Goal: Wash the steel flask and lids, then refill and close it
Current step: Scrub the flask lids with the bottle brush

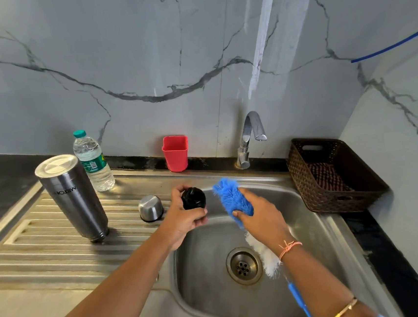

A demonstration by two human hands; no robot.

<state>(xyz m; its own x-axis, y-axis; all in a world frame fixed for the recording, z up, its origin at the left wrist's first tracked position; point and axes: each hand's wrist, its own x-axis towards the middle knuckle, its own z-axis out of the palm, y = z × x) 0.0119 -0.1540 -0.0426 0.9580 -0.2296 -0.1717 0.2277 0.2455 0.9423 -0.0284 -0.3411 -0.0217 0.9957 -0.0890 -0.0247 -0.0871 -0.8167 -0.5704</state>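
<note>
left hand (pixel 183 218) gripping, right hand (pixel 260 216) clenched

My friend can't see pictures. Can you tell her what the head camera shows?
Over a steel sink, a person's left hand holds a black inner lid while the right hand grips a blue and white bottle brush. On the draining board, a steel flask stands upside down beside a steel cap and a water bottle.

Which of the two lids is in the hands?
The black lid, held in the left hand over the sink. The steel lid sits untouched on the drainboard.
</note>
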